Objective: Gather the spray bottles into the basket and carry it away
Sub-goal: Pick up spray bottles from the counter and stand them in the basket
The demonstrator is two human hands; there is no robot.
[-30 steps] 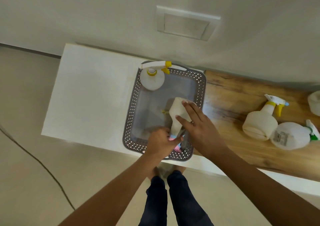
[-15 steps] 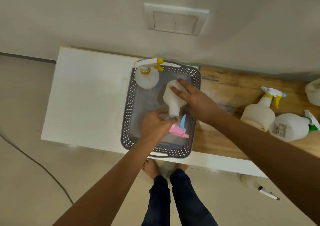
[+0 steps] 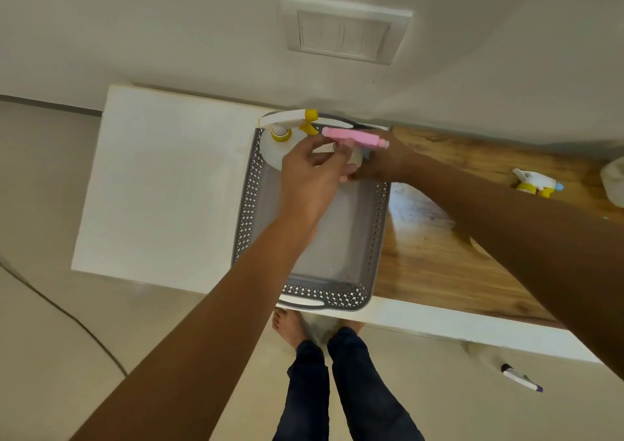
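Observation:
A grey perforated basket (image 3: 379, 238) sits on the counter, straddling its white and wooden parts. In its far left corner stands a white spray bottle with a yellow trigger (image 3: 283, 133). Beside it, a bottle with a pink spray head (image 3: 351, 136) is upright at the basket's far end. My left hand (image 3: 310, 173) and my right hand (image 3: 381, 161) both grip this pink-headed bottle, hiding most of its body. Another yellow-trigger spray bottle (image 3: 537, 183) lies on the wood at the far right, partly hidden by my right arm.
The white counter top (image 3: 162, 183) extends left of the basket, the wooden top (image 3: 435, 258) right of it. A wall with a switch plate (image 3: 344, 30) rises just behind. A white object (image 3: 613, 183) is at the right edge. A pen (image 3: 521, 381) lies on the floor.
The pink-headed bottle went from lying in the basket's near part to standing upright at the far end, both hands moving with it. The camera shifted, cutting off the bottles on the right.

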